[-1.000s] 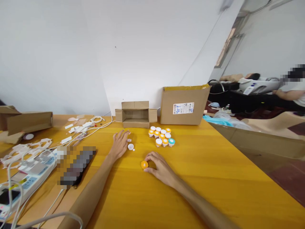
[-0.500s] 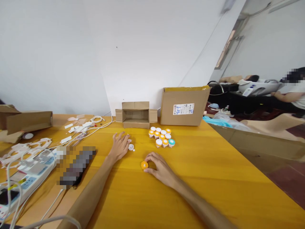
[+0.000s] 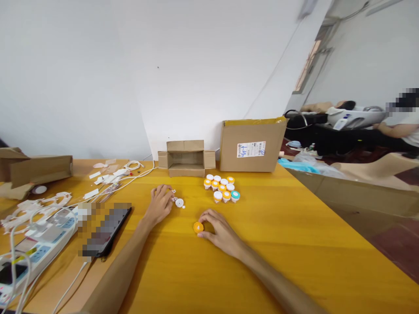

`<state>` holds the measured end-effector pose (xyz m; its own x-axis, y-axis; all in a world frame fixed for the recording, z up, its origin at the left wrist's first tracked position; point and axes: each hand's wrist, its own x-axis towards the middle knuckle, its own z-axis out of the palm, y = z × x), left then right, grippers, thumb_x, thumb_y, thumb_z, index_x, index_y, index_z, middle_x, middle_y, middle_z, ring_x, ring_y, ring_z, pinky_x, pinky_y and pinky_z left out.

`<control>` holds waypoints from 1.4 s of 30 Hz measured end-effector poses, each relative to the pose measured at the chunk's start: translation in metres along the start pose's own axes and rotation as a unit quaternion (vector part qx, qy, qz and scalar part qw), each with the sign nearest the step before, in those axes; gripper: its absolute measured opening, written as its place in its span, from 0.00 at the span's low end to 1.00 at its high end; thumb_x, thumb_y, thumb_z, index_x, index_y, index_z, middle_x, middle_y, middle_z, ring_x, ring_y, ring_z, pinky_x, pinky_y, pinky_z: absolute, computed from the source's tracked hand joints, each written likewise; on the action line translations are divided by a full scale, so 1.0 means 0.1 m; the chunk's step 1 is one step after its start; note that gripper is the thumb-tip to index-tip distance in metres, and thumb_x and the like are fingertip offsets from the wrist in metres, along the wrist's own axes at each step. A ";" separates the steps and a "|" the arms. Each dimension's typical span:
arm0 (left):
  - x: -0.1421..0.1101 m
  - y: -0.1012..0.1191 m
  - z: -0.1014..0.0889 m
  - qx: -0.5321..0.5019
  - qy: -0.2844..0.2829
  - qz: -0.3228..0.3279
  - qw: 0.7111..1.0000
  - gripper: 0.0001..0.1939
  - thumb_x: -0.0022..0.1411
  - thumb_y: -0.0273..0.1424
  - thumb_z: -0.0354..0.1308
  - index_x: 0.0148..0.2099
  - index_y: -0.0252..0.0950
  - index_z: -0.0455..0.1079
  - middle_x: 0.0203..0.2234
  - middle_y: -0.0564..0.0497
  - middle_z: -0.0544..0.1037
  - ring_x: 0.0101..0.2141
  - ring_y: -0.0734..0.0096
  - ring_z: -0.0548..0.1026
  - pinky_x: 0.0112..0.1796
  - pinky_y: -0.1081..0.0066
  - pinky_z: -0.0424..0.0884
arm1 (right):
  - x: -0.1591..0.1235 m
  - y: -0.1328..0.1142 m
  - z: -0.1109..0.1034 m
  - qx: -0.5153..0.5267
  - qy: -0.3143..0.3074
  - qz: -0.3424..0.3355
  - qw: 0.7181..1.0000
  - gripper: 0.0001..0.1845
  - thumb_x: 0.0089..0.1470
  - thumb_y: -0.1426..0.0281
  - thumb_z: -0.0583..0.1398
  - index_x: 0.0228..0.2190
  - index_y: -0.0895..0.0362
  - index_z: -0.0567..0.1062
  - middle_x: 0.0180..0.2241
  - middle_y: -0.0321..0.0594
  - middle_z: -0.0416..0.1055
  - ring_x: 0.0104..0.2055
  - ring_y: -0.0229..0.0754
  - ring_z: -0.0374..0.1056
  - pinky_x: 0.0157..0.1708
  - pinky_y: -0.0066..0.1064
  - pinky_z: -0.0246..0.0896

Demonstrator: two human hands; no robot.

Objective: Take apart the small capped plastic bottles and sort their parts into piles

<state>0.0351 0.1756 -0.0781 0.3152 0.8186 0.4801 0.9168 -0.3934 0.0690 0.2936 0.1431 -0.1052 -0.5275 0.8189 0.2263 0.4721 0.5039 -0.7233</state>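
My right hand (image 3: 218, 231) rests on the yellow table (image 3: 294, 244) with thumb and fingers pinching a small orange cap (image 3: 198, 227). My left hand (image 3: 159, 203) lies further back, its fingertips curled over tiny white parts (image 3: 173, 192) beside a white round piece (image 3: 179, 203). A cluster of several orange, white and teal capped pieces (image 3: 222, 189) stands just beyond both hands.
A small open cardboard box (image 3: 186, 158) and a larger labelled box (image 3: 252, 145) stand against the wall. A dark phone (image 3: 104, 231), a power strip (image 3: 39, 244) with cables, white plastic frames (image 3: 36, 205) and another carton (image 3: 36, 170) fill the left side. Another person sits far right.
My left hand has drawn back slightly and curled its fingers over the tiny white parts. My right hand stays on the orange cap.
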 end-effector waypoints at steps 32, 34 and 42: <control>-0.04 0.09 0.09 -0.046 -0.048 0.035 0.997 0.12 0.68 0.34 0.51 0.48 0.45 0.74 0.60 0.45 0.67 0.61 0.51 0.59 0.57 0.46 0.58 | 0.01 0.05 0.03 -0.007 0.014 -0.022 1.000 0.12 0.51 0.74 0.67 0.36 0.52 0.73 0.42 0.37 0.72 0.47 0.45 0.69 0.49 0.37 0.61; -0.04 0.06 0.11 -0.045 -0.046 0.026 0.998 0.12 0.68 0.34 0.51 0.49 0.45 0.74 0.60 0.45 0.67 0.61 0.52 0.59 0.57 0.47 0.59 | 0.01 0.06 0.03 -0.006 0.012 -0.018 1.000 0.12 0.51 0.74 0.67 0.37 0.52 0.73 0.42 0.37 0.72 0.47 0.45 0.68 0.49 0.37 0.61; -0.03 -0.02 0.06 -0.073 -0.051 0.002 0.996 0.14 0.69 0.33 0.50 0.51 0.45 0.73 0.59 0.45 0.67 0.58 0.56 0.63 0.55 0.53 0.64 | 0.00 0.03 0.02 0.004 0.007 -0.012 1.000 0.10 0.53 0.73 0.66 0.37 0.52 0.73 0.43 0.38 0.72 0.47 0.46 0.68 0.50 0.39 0.61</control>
<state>0.0338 0.1763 -0.0851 0.3484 0.8523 0.3900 0.8723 -0.4471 0.1980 0.2937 0.1443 -0.1085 -0.5281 0.8107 0.2526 0.4542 0.5210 -0.7226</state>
